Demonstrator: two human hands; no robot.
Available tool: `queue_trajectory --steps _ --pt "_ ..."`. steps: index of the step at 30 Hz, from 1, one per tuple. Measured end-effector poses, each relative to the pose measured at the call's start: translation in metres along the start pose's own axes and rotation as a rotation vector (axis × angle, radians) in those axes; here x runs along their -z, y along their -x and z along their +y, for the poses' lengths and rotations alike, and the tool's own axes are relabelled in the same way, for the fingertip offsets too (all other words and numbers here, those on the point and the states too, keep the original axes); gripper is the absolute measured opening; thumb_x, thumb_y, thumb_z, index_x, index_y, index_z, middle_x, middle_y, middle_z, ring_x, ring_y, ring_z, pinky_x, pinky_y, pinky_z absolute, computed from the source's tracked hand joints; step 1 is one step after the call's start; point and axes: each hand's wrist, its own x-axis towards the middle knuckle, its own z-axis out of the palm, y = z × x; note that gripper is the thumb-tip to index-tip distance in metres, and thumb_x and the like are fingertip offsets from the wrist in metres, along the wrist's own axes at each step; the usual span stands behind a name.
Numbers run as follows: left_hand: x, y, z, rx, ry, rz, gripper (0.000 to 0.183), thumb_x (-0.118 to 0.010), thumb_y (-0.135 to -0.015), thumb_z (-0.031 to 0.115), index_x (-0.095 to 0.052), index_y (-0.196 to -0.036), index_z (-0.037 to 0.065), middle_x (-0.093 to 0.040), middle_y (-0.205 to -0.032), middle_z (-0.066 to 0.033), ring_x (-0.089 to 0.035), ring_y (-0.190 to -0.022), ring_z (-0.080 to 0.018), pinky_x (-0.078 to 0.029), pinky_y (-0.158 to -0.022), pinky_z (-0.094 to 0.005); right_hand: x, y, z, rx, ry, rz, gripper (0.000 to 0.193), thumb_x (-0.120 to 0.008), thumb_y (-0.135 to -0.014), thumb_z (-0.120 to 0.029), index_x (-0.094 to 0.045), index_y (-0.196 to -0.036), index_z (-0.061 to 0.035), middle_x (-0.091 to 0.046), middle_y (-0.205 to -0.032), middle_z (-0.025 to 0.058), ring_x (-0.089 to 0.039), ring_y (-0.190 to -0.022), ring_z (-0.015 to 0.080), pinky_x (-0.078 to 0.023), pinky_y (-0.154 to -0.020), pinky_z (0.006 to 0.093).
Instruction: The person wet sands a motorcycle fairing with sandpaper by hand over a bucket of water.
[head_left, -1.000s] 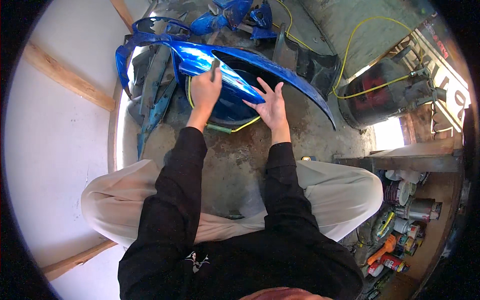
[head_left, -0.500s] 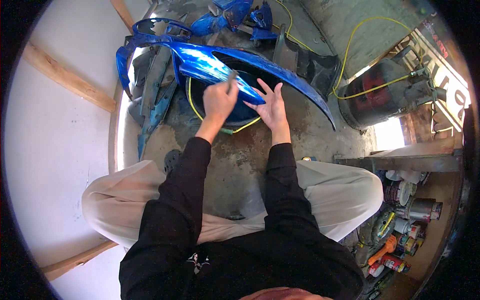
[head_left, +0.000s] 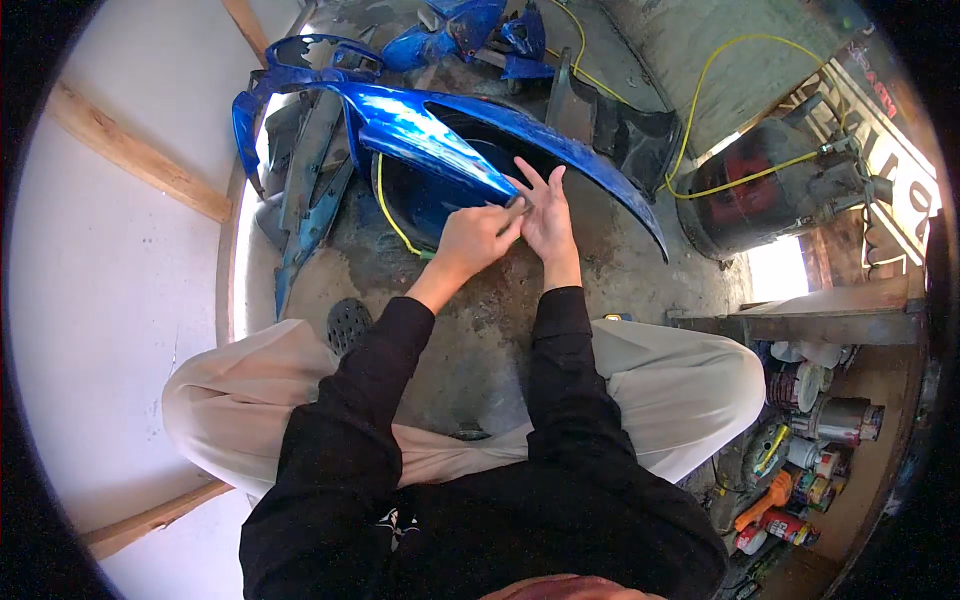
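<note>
A glossy blue motorcycle body panel [head_left: 425, 132] with a long curved arm lies across the floor in front of me. My left hand [head_left: 468, 242] pinches a small grey-brown folded piece [head_left: 516, 210], which looks like sandpaper, at the panel's narrow tip. Beside that tip, my right hand [head_left: 549, 225] is open, palm up and fingers spread, with its fingers partly behind the tip. Under the panel is a dark round tub [head_left: 396, 205], its far side hidden by the panel.
More blue panels [head_left: 445, 38] lie at the back, and dark panels [head_left: 310, 180] lean at the left. A tank [head_left: 750, 190] with a yellow hose [head_left: 700, 90] stands at the right. Paint cans [head_left: 838, 420] fill the shelf at lower right. A dark clog [head_left: 348, 325] shows by my left knee.
My left hand has slid down and to the right along the panel to its tip, carrying the folded piece. My right hand and the panel look nearly still.
</note>
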Motion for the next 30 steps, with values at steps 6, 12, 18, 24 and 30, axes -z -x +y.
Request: queue_trajectory --steps 6,12,18,24,30 --pt "0.026 -0.026 -0.036 0.293 -0.080 0.314 0.031 -0.066 -0.101 0.024 -0.077 -0.081 0.003 -0.070 -0.072 -0.0196 -0.069 -0.064 -0.0406 -0.051 -0.057 -0.0486 0.001 0.000 0.003 -0.006 -0.033 0.014 0.108 -0.041 -0.096 -0.083 -0.025 -0.166 -0.0028 -0.031 -0.163 0.0342 -0.047 -0.142 0.0434 -0.036 -0.120 0.0616" --pt "-0.005 -0.011 -0.005 -0.043 0.013 0.067 0.028 -0.068 -0.099 0.023 -0.072 -0.077 0.006 -0.068 -0.071 -0.0172 -0.068 -0.060 -0.0375 -0.051 -0.056 -0.0486 0.002 -0.004 0.002 0.032 0.010 -0.006 0.107 -0.040 -0.097 -0.081 -0.024 -0.165 -0.0004 -0.037 -0.157 0.0365 -0.047 -0.142 0.0450 -0.036 -0.117 0.0688" --pt "-0.001 -0.018 -0.019 0.189 -0.082 0.179 0.025 -0.068 -0.098 0.021 -0.075 -0.081 0.004 -0.070 -0.073 -0.0181 -0.068 -0.062 -0.0383 -0.051 -0.056 -0.0461 -0.001 -0.002 0.003 0.018 -0.041 0.015 0.102 -0.038 -0.100 -0.079 -0.028 -0.164 -0.0011 -0.045 -0.151 0.0323 -0.053 -0.134 0.0409 -0.041 -0.117 0.0609" --pt "0.010 -0.020 -0.022 0.267 -0.046 0.217 0.023 -0.068 -0.098 0.018 -0.077 -0.084 0.002 -0.070 -0.072 -0.0169 -0.069 -0.061 -0.0347 -0.050 -0.054 -0.0434 -0.006 -0.001 0.002 0.020 -0.064 0.012 0.102 -0.037 -0.099 -0.080 -0.030 -0.164 -0.0011 -0.048 -0.149 0.0321 -0.054 -0.132 0.0404 -0.042 -0.117 0.0559" --pt "0.001 -0.008 0.000 0.028 -0.065 0.032 0.020 -0.068 -0.098 0.020 -0.079 -0.090 0.005 -0.070 -0.072 -0.0163 -0.070 -0.063 -0.0364 -0.052 -0.054 -0.0450 0.002 -0.002 0.001 0.027 0.017 0.005 0.105 -0.038 -0.098 -0.082 -0.027 -0.165 -0.0023 -0.042 -0.155 0.0337 -0.051 -0.137 0.0434 -0.039 -0.117 0.0632"
